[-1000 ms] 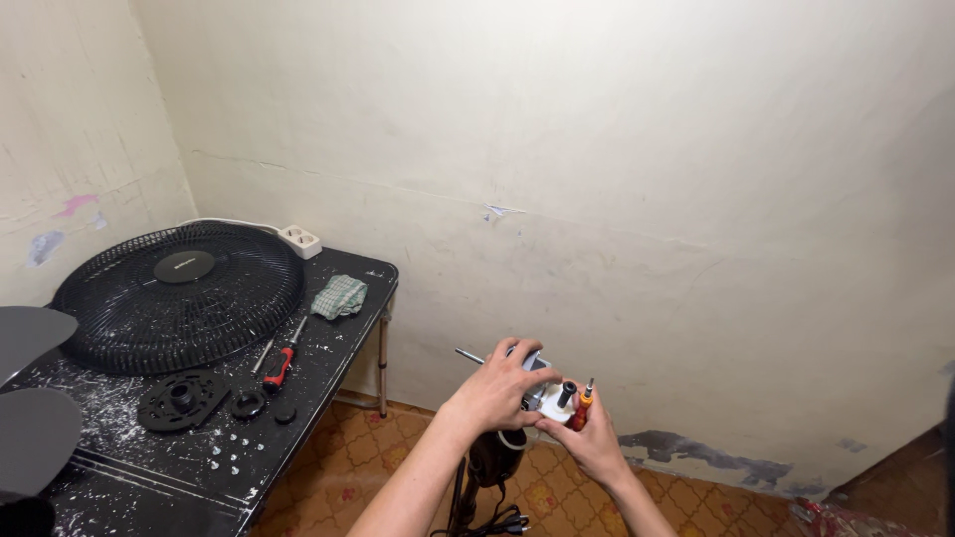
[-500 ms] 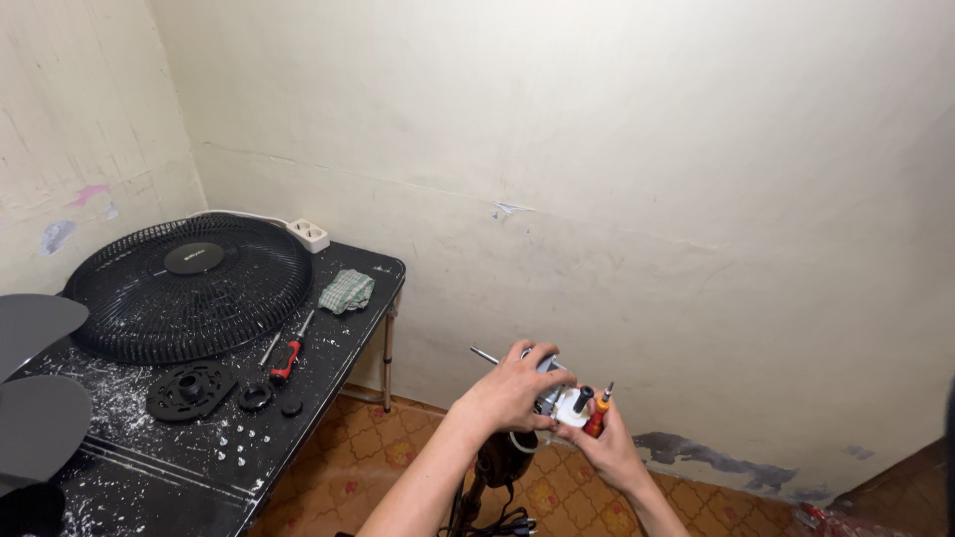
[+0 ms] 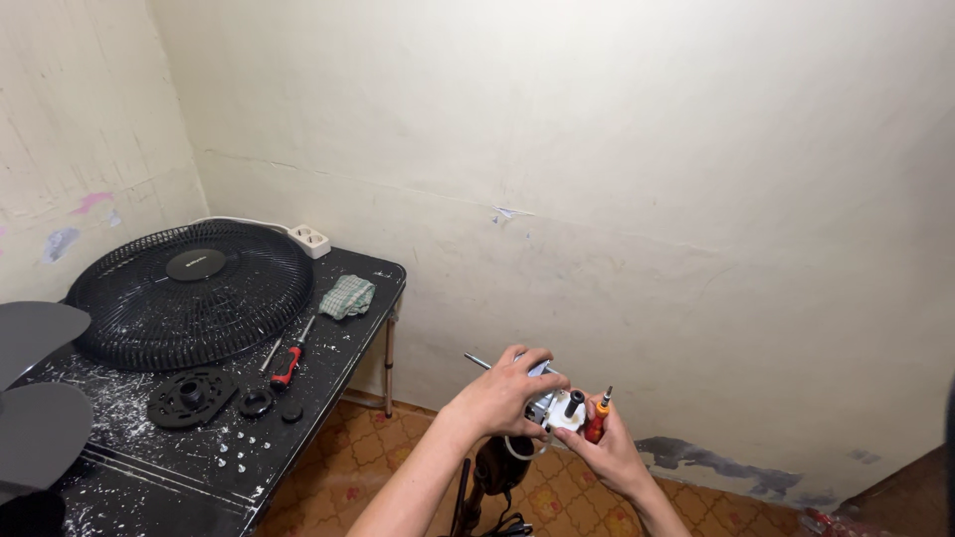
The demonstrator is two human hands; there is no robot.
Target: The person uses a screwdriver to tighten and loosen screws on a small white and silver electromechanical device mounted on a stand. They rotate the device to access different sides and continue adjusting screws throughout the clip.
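Observation:
My left hand (image 3: 502, 395) grips a small fan motor (image 3: 557, 410), a white and metal block with a thin shaft sticking out to the upper left. My right hand (image 3: 609, 454) supports the motor from below and also holds a small orange-handled screwdriver (image 3: 596, 424) upright beside it. Both hands are held out over the floor, to the right of the black table (image 3: 298, 418). Wires hang from the motor down toward a dark fan body (image 3: 495, 469) below my hands.
On the black table lie a round black fan grille (image 3: 194, 293), a red-handled screwdriver (image 3: 286, 364), a green cloth (image 3: 347, 295), black round fan parts (image 3: 192, 398), small screws and a white power strip (image 3: 308, 240). Grey fan blades (image 3: 40, 398) sit at the left. The floor is patterned tile.
The view has shifted slightly; my hands with the motor have drifted a little down and right in the frame. The grip on motor and screwdriver is unchanged.

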